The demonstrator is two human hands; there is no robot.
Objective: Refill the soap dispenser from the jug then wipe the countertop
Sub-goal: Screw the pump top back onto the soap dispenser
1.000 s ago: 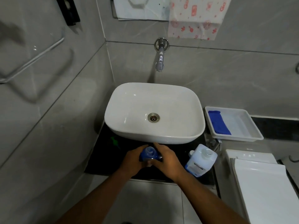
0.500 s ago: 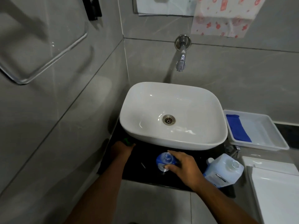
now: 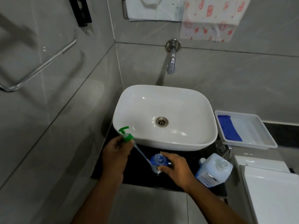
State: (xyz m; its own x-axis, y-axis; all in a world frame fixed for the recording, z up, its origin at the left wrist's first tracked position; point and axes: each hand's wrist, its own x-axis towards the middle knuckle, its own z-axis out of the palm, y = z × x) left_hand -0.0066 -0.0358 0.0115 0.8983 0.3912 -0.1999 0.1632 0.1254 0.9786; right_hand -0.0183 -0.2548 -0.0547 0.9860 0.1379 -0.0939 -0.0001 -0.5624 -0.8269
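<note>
Pump (image 3: 126,135) out and gripped in left hand (image 3: 115,152), tube tip at the bottle mouth, right hand (image 3: 174,165) fingers wrapped round soap bottle (image 3: 157,161) at countertop (image 3: 140,173) front edge; jug (image 3: 213,170) untouched right, pouring and wiping still to do.

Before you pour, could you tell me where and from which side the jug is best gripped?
Probably around the body of the jug, from its right side or from above. It stands upright on the dark countertop, its left flank is crowded by the right hand holding the dispenser bottle, and no handle is visible.
</note>
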